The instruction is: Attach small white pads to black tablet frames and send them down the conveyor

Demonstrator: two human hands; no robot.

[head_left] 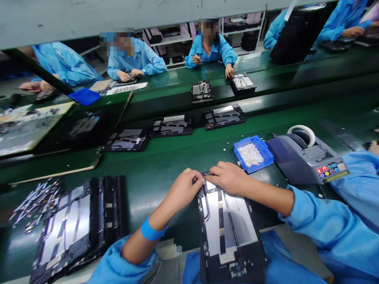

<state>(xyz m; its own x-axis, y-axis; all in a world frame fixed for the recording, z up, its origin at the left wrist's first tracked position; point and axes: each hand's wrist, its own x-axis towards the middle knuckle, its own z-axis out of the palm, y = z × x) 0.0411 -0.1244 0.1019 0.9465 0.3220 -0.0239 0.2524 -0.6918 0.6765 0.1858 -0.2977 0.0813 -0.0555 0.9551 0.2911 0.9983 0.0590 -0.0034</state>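
An opened tablet (pixel 244 221) with silver battery panels and black cables lies tilted in front of me, its near end over the table edge. My left hand (pixel 186 185) is at its far left corner, thumb and forefinger pinched together; whatever sits between them is too small to make out. Across the far edge of the same tablet rests my right hand (pixel 229 177), fingers bent and fingertips close to the left ones. What the right fingertips hold is hidden. A blue band (pixel 152 230) circles my left wrist.
To the left stand stacked opened tablets (pixel 66 228) beside a heap of thin strips (pixel 38 201). A blue tray (pixel 268 157) of small white pieces and a tape dispenser (pixel 296 161) are at the right. More tablets (pixel 173 126) line the bench's far side, where co-workers (pixel 211 51) sit.
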